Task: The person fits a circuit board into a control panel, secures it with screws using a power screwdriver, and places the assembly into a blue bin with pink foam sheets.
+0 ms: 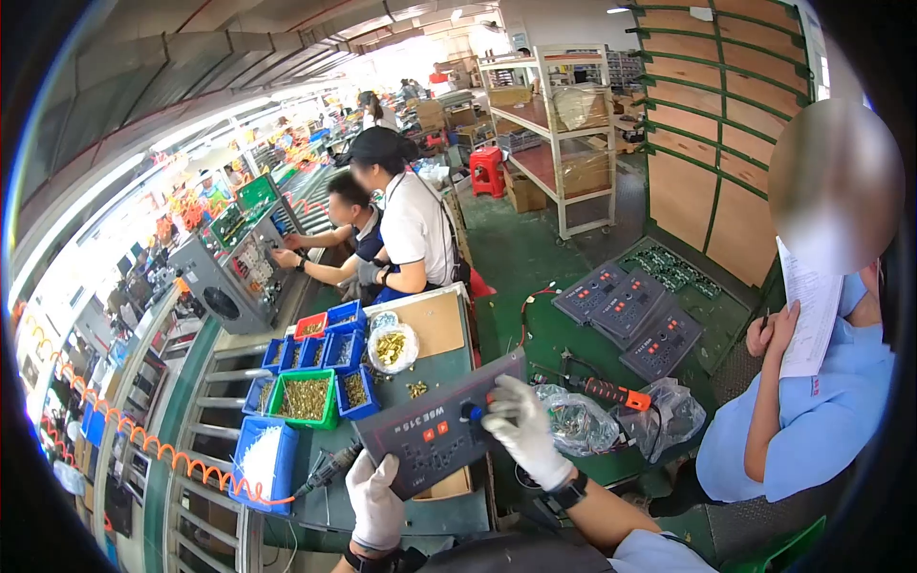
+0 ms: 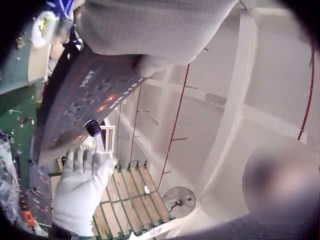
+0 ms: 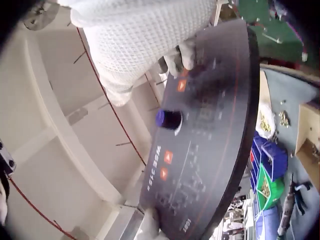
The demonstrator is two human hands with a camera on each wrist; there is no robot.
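Observation:
A dark grey control panel (image 1: 411, 432) marked "WSE 315" is held up tilted over the bench front. My gloved left hand (image 1: 374, 501) grips its near left edge, with the thumb on the printed face. A blue-capped knob (image 3: 161, 118) stands out from the panel's face, beside orange arrow marks. At the panel's other end is my gloved right hand (image 1: 527, 435), fingers spread and fairly straight near the knob. In the left wrist view the right hand (image 2: 80, 192) shows beside the panel end, its fingertips close to the face.
Blue bins and a green bin (image 1: 304, 399) of brass parts stand on the bench, beside a power screwdriver (image 1: 330, 468). More panels (image 1: 626, 310), bagged parts (image 1: 578, 420) and an orange-black tool (image 1: 616, 393) lie at right. A person in blue (image 1: 793, 411) holds papers; two others work ahead.

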